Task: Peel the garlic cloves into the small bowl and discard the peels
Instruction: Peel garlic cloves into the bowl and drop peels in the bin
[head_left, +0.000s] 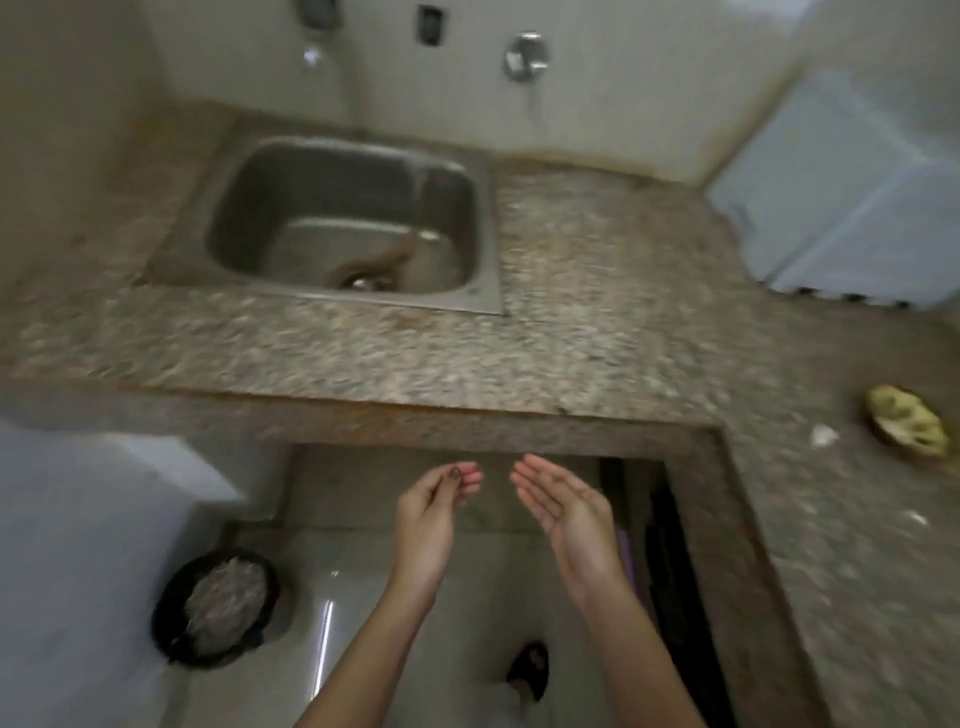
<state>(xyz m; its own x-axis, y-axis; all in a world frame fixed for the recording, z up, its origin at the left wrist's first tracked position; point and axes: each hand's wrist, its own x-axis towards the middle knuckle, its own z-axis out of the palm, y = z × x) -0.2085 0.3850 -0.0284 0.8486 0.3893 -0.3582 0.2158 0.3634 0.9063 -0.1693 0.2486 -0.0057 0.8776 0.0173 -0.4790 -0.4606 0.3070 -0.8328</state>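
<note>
Step, likely: peel disposal. Your left hand: fingers curled to thumb, contents untellable. Your right hand: released. Round black scrap-filled bin: below-left of fingers. Small white scrap: well right; probably fetch next.

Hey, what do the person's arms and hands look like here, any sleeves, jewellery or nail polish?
No sleeves in view: the left forearm and right forearm are bare up to the frame's edge. Neither the left hand nor the right hand shows a watch, bracelet or ring. One left-hand nail looks dark, perhaps polish; too blurred to be sure.
</note>
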